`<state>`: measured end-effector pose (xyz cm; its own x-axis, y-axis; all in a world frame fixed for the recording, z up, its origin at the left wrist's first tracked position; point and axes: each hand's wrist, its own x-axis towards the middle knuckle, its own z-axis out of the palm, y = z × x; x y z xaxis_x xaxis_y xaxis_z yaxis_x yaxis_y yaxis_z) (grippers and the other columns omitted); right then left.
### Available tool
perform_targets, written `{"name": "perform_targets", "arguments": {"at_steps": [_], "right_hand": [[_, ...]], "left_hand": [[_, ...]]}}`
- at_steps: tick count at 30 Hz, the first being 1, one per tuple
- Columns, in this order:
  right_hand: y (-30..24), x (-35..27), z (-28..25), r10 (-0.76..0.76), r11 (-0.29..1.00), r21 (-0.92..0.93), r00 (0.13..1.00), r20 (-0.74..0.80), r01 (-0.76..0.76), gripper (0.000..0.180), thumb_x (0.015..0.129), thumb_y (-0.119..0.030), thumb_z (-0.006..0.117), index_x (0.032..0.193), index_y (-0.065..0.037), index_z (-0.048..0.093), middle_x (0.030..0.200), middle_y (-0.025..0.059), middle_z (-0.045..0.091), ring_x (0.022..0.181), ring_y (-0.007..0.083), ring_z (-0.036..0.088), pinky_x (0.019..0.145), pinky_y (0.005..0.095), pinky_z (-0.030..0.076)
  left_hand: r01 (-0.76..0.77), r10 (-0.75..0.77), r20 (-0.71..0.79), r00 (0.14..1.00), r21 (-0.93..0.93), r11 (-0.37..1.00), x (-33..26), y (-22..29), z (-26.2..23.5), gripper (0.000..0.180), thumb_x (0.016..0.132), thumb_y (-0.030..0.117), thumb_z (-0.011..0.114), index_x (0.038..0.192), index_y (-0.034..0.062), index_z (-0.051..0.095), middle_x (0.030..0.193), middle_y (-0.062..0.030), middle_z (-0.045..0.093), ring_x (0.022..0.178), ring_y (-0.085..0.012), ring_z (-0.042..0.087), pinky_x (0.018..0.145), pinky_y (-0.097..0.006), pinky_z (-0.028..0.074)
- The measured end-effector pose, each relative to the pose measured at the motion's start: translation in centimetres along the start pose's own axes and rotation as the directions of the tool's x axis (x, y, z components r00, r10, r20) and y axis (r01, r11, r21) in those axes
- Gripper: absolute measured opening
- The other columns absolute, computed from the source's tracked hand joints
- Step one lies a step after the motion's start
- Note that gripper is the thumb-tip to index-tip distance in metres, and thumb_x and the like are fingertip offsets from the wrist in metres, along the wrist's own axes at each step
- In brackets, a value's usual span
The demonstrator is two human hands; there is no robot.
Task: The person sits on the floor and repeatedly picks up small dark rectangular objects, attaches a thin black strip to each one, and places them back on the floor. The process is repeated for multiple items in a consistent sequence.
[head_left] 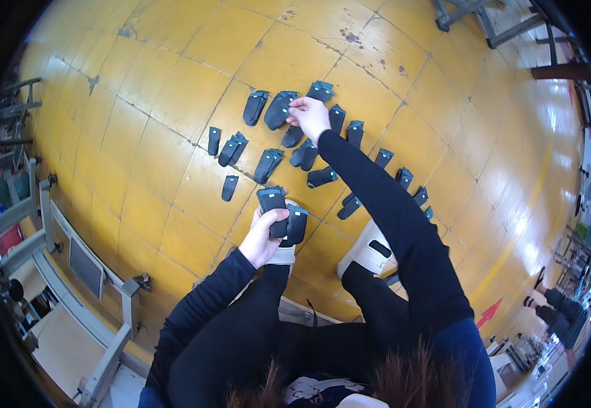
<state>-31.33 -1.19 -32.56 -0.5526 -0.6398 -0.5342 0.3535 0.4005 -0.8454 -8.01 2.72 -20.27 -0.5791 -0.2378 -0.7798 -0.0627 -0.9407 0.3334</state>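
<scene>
Stacks of dark, flat, round-ended pieces with green ends and small pale tags lie spread over the floor. My left hand [263,234] is closed on two such dark pieces [272,204], which fan apart above my left shoe, with the thumb pressed over them. Out ahead, my right hand [310,114] reaches over the far part of the spread. Its fingers are pinched together at the edge of a dark stack [279,112]. Whatever sits between those fingertips is too small to make out. Nearby lie another stack [255,107] to the left and one [320,91] just beyond.
The yellow tiled floor [173,102] has dark stains at the far side. My pale shoes [370,248] stand close to the nearest stacks. A grey metal frame [129,309] runs along the left. Metal legs [492,34] stand far right, and another person [560,316] is at the right edge.
</scene>
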Motion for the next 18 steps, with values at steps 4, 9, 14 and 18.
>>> {"name": "perform_targets", "arguments": {"at_steps": [4, 9, 14, 18], "right_hand": [[0.7, 1.5, 0.7, 0.049, 0.994, 0.103, 0.996, -0.08, -0.041, 0.015, 0.088, 0.001, 0.056, 0.103, 0.001, 0.059, 0.079, 0.0118, 0.065, 0.065, 0.0176, 0.069, 0.056, 0.0262, 0.056], [0.0, -3.5, -0.5, 0.021, 1.0, 0.014, 1.0, 0.005, -0.021, 0.023, 0.092, -0.011, 0.059, 0.112, 0.001, 0.057, 0.081, 0.0126, 0.066, 0.065, 0.0179, 0.068, 0.055, 0.0276, 0.055], [-4.4, -17.2, -6.0, 0.172, 0.982, -0.019, 0.852, 0.495, -0.188, 0.032, 0.094, -0.03, 0.059, 0.108, 0.0, 0.063, 0.081, 0.0074, 0.067, 0.067, 0.014, 0.066, 0.061, 0.0266, 0.052], [-4.2, -25.2, -9.8, 0.119, 0.988, -0.153, 0.809, 0.576, -0.036, 0.017, 0.088, -0.011, 0.064, 0.102, -0.002, 0.065, 0.083, 0.0052, 0.067, 0.078, 0.01, 0.064, 0.07, 0.0241, 0.051]], "left_hand": [[0.006, -0.005, 0.008, 1.0, -0.02, 1.0, 0.1, 0.1, -0.1, 0.05, 0.08, 0.005, 0.064, 0.128, 0.0095, 0.047, 0.101, -0.004, 0.058, 0.093, -0.0151, 0.061, 0.082, -0.033, 0.052], [-0.032, 0.032, 0.003, 0.999, 0.013, 0.999, -0.1, 0.5, -0.9, 0.049, 0.08, 0.006, 0.061, 0.126, 0.0115, 0.046, 0.099, -0.0052, 0.059, 0.091, -0.017, 0.063, 0.077, -0.031, 0.053], [-0.094, 0.095, 0.002, 0.995, 0.156, 0.983, 0.3, -0.4, -0.4, 0.046, 0.081, 0.003, 0.06, 0.125, 0.0076, 0.047, 0.098, -0.0056, 0.06, 0.089, -0.0166, 0.063, 0.081, -0.031, 0.052], [-0.061, 0.024, 0.098, 0.995, 0.393, 0.918, -0.5, -3.9, 1.6, 0.043, 0.077, -0.003, 0.066, 0.117, 0.0037, 0.052, 0.094, -0.001, 0.06, 0.086, -0.0107, 0.06, 0.079, -0.027, 0.048]]}}
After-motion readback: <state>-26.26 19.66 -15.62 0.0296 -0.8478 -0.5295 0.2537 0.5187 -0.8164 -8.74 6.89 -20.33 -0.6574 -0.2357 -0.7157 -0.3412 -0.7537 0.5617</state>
